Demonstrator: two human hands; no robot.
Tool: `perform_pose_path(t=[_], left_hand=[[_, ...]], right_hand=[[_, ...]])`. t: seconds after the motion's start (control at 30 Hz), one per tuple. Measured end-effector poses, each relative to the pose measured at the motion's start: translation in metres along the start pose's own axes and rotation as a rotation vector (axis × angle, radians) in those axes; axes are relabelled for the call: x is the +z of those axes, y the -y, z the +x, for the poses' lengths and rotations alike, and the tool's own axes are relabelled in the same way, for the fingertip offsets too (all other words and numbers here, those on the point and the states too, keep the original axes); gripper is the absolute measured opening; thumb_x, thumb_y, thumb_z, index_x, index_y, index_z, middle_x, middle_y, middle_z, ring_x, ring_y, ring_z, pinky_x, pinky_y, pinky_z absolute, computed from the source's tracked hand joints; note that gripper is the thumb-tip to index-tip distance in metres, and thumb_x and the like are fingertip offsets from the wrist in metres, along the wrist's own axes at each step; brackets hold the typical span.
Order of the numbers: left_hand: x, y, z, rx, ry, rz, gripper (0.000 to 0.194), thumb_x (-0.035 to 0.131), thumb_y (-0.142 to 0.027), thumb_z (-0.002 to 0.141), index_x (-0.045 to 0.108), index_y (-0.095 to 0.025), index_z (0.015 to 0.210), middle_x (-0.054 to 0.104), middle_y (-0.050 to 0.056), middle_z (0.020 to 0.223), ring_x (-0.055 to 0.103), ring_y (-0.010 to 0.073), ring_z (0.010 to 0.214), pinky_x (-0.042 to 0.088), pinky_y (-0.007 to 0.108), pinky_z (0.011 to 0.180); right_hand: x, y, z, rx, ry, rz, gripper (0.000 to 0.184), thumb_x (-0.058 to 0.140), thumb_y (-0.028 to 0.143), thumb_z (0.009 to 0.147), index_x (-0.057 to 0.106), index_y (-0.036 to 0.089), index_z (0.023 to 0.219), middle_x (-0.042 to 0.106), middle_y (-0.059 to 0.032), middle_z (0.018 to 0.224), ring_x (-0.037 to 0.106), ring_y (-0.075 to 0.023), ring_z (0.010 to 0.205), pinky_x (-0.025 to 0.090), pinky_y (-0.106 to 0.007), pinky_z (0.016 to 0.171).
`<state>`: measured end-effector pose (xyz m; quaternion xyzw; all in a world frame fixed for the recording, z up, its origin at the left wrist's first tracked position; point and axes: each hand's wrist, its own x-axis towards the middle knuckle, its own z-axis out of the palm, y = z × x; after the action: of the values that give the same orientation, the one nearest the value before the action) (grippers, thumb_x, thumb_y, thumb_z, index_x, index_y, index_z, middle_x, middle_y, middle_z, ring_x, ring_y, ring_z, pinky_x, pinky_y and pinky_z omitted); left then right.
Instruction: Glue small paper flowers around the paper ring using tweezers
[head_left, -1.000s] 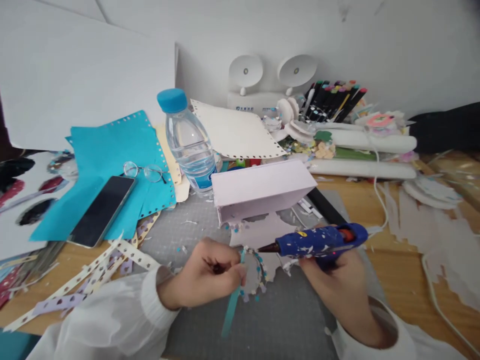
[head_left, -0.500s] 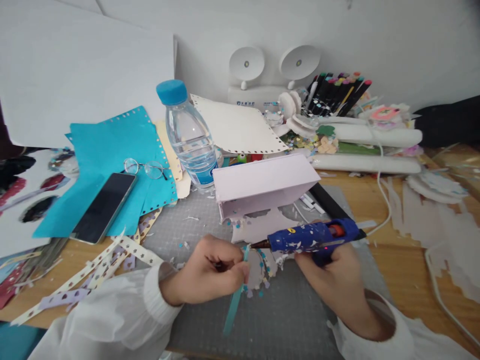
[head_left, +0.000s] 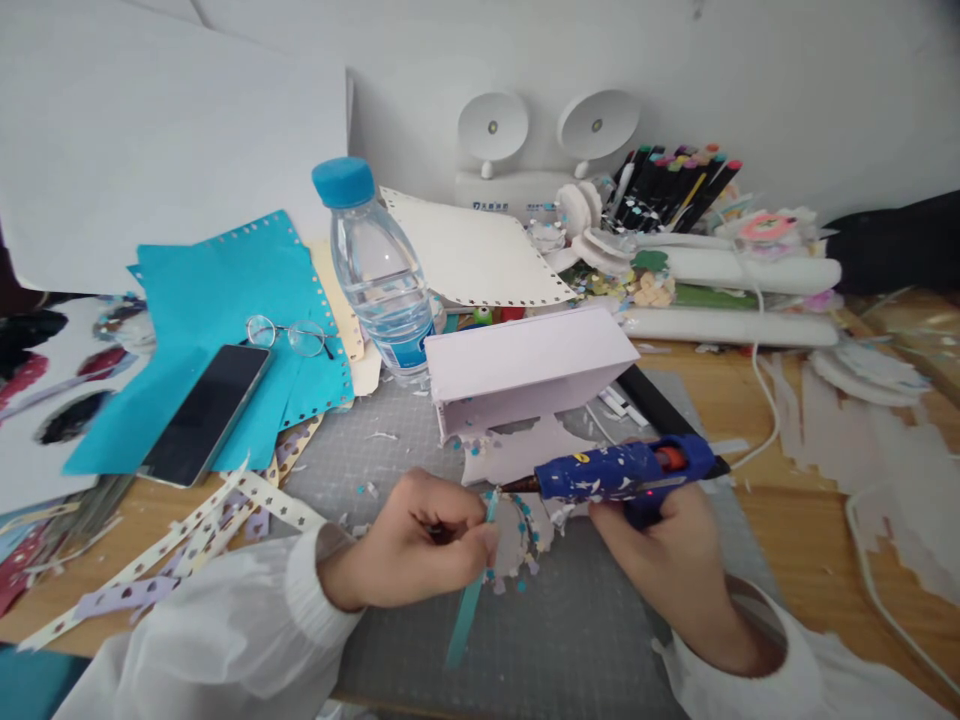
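Observation:
My left hand pinches a narrow teal paper strip, which hangs down over the grey cutting mat. In my right hand is a blue glue gun spotted with white, its dark nozzle pointing left. The nozzle tip is at the upper end of the strip; whether they touch is too small to tell. Just behind the strip lies a pale scalloped paper piece with small blue and lilac bits along its edge. A pale lilac open box lies on its side behind my hands.
A water bottle stands at the mat's back left. A phone and glasses lie on blue paper. Punched strips are left of my hand. Markers, white rolls and a white cord are at the right.
The glue gun has moved slightly left, bringing its nozzle to the strip's upper end. The whole view has shifted a little. My left hand keeps its pinch on the strip.

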<state>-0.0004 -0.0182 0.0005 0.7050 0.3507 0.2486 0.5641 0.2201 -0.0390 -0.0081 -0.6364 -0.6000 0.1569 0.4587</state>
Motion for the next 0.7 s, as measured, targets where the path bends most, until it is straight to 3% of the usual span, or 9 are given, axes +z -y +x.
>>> perform_pose_path(t=[0.37,0.57,0.7], left_hand=[[0.0,0.0,0.0,0.009,0.0,-0.023,0.04,0.049,-0.028,0.085,0.038,-0.016,0.048,0.038,-0.001,0.046,0.033,0.0078,0.045,0.024,0.022,0.044],[-0.002,-0.004,0.001,-0.008,-0.024,-0.038,0.039,0.05,-0.026,0.084,0.045,-0.014,0.047,0.035,-0.003,0.044,0.03,0.0064,0.042,0.022,0.021,0.041],[-0.002,-0.005,0.003,-0.039,-0.049,-0.122,0.037,0.052,-0.029,0.085,0.055,-0.012,0.052,0.034,-0.005,0.042,0.028,0.0051,0.039,0.02,0.02,0.039]], right_hand=[[0.001,-0.004,-0.002,-0.118,-0.031,-0.062,0.002,0.058,0.025,0.068,0.058,0.023,0.068,0.065,-0.001,0.061,0.063,-0.0203,0.058,0.052,-0.03,0.055],[-0.003,-0.011,-0.003,-0.16,-0.16,-0.172,0.013,0.063,0.026,0.068,0.056,0.02,0.077,0.063,-0.0041,0.072,0.064,-0.0217,0.067,0.053,-0.032,0.061],[-0.012,-0.017,0.007,-0.017,-0.427,-0.198,0.016,0.07,0.027,0.065,0.059,0.018,0.07,0.062,-0.0053,0.067,0.063,-0.0247,0.064,0.052,-0.039,0.065]])
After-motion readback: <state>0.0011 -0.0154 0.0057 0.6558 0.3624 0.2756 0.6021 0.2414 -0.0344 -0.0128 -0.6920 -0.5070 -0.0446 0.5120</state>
